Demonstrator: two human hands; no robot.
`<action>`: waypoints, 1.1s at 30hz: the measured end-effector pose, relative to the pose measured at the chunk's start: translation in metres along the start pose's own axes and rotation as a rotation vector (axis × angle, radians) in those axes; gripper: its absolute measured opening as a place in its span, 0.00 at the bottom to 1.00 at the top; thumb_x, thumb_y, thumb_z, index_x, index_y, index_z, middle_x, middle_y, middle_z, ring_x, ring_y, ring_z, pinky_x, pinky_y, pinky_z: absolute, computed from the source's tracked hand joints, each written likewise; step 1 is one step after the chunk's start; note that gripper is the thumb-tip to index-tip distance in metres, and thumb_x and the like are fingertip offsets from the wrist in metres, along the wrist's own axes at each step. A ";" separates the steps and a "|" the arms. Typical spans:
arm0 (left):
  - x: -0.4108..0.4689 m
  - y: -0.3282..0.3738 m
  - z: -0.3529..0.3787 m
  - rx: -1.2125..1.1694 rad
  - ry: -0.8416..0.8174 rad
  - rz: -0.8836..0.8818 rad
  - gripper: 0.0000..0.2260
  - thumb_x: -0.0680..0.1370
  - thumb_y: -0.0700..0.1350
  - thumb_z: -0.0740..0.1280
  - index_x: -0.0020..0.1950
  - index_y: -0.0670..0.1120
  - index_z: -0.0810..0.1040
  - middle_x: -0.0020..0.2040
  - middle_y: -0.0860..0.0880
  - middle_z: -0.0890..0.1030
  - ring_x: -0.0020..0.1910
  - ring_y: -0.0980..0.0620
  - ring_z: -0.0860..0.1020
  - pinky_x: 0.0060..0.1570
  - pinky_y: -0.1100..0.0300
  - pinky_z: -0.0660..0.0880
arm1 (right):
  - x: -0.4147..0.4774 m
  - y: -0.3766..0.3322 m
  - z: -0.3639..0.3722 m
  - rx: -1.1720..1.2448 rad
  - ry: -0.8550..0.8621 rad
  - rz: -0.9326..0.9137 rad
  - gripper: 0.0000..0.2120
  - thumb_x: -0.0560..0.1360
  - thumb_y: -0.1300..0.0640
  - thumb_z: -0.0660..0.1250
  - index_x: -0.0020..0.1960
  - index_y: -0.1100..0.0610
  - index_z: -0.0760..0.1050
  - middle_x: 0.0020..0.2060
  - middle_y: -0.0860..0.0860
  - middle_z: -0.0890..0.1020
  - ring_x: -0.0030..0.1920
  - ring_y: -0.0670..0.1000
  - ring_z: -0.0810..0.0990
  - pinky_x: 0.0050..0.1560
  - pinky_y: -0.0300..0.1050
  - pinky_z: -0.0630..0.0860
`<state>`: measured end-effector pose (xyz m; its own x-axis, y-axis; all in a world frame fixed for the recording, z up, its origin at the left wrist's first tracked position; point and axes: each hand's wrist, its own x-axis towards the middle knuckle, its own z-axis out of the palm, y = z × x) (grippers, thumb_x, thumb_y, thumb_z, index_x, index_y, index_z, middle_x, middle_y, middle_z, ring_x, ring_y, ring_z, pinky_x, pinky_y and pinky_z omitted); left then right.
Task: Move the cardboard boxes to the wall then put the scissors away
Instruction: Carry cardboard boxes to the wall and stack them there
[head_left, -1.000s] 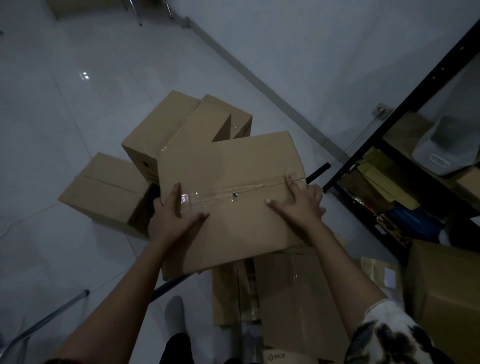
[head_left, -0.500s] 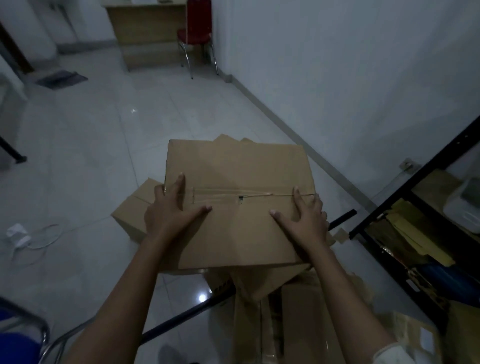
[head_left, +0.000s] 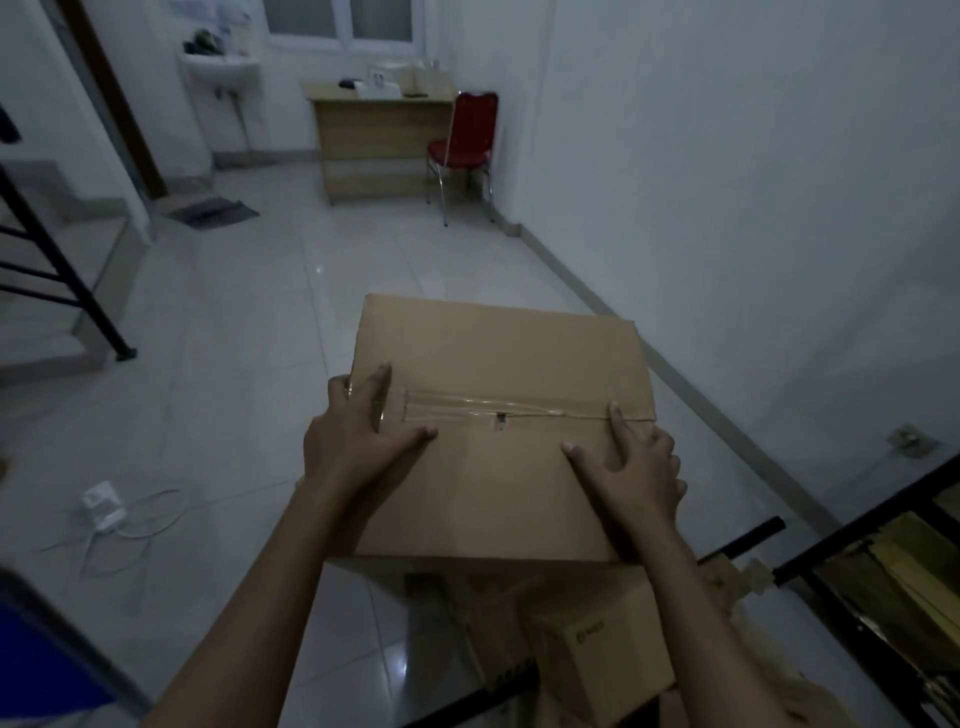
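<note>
I hold a big cardboard box (head_left: 498, 431) up in the air in front of me, above the white tile floor (head_left: 234, 332). A strip of clear tape (head_left: 498, 408) runs across its top from side to side. My left hand (head_left: 358, 441) grips the left edge of the box, with the thumb flat on top and the other fingers (head_left: 376, 384) wrapped over the side. My right hand (head_left: 631, 475) grips the right edge the same way, thumb on top and fingers (head_left: 670, 457) curled down the side. So both sets of fingers are grasping the box. Under the box, near my feet, more cardboard boxes (head_left: 597, 654) sit low on the floor. To my right is the white wall (head_left: 753, 208), close to the box. A black metal shelf (head_left: 857, 525) stands in the right corner, with yellow stuff inside it. On the floor to my left lies a small white plug (head_left: 102, 505) with a thin white cord in loops. Far ahead, a wooden counter (head_left: 382, 140) stands against the back wall, with small things on top that I cannot make out. A red chair (head_left: 465, 140) stands just beside it. A white sink (head_left: 221, 65) hangs on the back wall to the left. I do not see the scissors.
</note>
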<state>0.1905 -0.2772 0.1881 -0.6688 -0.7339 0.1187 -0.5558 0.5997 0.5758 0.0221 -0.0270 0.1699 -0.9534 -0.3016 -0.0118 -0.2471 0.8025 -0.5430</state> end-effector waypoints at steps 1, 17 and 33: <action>0.007 -0.011 -0.008 0.000 0.008 -0.008 0.44 0.63 0.72 0.69 0.76 0.59 0.61 0.73 0.46 0.62 0.61 0.39 0.75 0.57 0.50 0.73 | 0.003 -0.015 0.007 -0.008 0.000 -0.008 0.41 0.68 0.26 0.61 0.77 0.38 0.56 0.75 0.57 0.56 0.72 0.62 0.61 0.70 0.60 0.58; 0.074 -0.143 -0.076 -0.019 0.126 -0.143 0.44 0.63 0.73 0.68 0.75 0.62 0.60 0.73 0.46 0.62 0.63 0.40 0.74 0.59 0.48 0.73 | 0.031 -0.169 0.096 -0.002 -0.025 -0.175 0.36 0.71 0.30 0.64 0.75 0.39 0.61 0.72 0.57 0.61 0.71 0.61 0.63 0.68 0.60 0.59; 0.274 -0.190 -0.094 0.013 0.128 -0.194 0.44 0.63 0.73 0.64 0.76 0.59 0.59 0.73 0.45 0.62 0.64 0.41 0.73 0.57 0.49 0.73 | 0.199 -0.302 0.168 -0.051 -0.103 -0.234 0.36 0.71 0.29 0.62 0.76 0.39 0.60 0.71 0.59 0.62 0.69 0.62 0.64 0.66 0.61 0.62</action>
<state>0.1594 -0.6218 0.1868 -0.4807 -0.8701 0.1090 -0.6750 0.4465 0.5874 -0.0635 -0.4156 0.1903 -0.8474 -0.5305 0.0223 -0.4696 0.7291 -0.4979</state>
